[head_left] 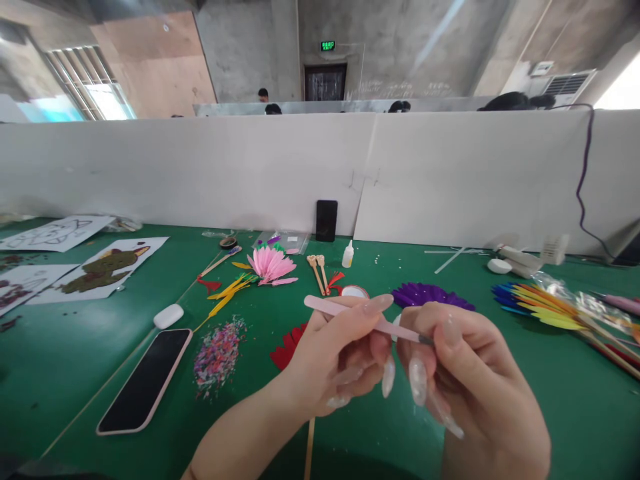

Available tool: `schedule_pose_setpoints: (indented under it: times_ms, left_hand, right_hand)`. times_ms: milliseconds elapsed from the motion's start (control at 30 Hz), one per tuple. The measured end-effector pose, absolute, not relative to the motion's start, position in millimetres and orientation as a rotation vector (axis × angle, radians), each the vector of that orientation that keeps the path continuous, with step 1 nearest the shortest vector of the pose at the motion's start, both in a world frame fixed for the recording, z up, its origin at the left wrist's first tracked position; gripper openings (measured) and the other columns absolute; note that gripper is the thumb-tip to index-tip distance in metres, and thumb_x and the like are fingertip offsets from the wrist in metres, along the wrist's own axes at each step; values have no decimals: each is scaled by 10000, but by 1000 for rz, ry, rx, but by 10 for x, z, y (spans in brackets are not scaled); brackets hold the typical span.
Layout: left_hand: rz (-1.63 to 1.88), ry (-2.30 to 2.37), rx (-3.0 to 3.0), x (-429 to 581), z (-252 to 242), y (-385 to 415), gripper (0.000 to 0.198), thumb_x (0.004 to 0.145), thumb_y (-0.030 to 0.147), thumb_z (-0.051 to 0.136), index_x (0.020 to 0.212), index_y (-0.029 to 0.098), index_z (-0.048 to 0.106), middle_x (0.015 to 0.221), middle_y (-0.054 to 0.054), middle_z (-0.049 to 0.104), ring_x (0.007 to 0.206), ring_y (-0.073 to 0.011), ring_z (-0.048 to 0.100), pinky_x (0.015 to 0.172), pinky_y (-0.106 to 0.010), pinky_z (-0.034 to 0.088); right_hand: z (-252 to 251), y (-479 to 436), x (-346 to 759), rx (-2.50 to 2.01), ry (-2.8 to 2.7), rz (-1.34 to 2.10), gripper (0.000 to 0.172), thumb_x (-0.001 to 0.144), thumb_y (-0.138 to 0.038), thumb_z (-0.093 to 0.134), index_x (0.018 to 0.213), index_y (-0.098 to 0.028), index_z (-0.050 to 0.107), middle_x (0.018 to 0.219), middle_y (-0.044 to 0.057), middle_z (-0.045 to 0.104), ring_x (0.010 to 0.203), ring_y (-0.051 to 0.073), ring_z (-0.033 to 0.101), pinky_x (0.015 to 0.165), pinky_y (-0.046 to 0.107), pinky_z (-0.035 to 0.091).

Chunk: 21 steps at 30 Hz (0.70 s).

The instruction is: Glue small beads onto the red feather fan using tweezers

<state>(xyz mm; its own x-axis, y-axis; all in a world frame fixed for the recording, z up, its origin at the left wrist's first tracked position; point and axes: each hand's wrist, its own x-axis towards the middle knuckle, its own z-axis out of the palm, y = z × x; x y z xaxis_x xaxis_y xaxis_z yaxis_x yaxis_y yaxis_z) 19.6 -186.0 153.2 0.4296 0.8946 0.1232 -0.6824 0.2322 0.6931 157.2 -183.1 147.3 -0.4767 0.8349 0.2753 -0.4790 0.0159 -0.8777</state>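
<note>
Over the green table [250,413], my left hand [333,360] is closed around a pink tool [327,307] like tweezers, whose dark tip points right. The fingers of my right hand [480,373] are pinched at that tip; anything small between them is hidden. Beneath my left hand lies a red petalled piece [286,348], partly covered, with a wooden stick [309,447] showing below. Behind my right hand rests a purple petalled piece [430,295]. A round white-and-red lid or dish [354,292] sits just beyond my left hand.
A phone [146,381], a white case [169,316] and colourful bits [219,357] lie left. Farther back are a pink flower [271,265], a glue bottle [348,255] and an upright black phone [327,221]. Rainbow petals [540,303] lie right. A white partition [200,173] stands behind.
</note>
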Motion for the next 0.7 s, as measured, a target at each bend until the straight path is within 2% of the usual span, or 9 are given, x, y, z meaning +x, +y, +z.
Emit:
schedule_pose_setpoints:
  times_ms: [167,533,700]
  left_hand:
    - [1087,335,701,199,1517,-1868,384,791,405,614,528,143,513,317,89,287,250,-15,106,266,-206,37]
    - [1089,301,672,197,1506,-1869,353,814,365,589,559,143,487,343,85,367,241,-12,149,270,-207,30]
    - [1106,327,696,208,1509,-1879,365,811,397,589,562,151,486,308,97,298,248,-22,121,275,-202,41]
  right_hand:
    - [1489,-1834,1550,-363,-1256,1707,310,905,-397,497,693,-223,641,562,-2,554,371,84,399,319,230,232]
    - [1506,-1834,1541,-389,-1274,1749,352,914,-441,456,678,-212,582,500,-26,448,340,76,367,332,236,184]
    - [1502,-1841,1537,-382,-1245,1790,360,923,-445,433,688,-211,571,513,-23,457,330,73,331,326,248,162]
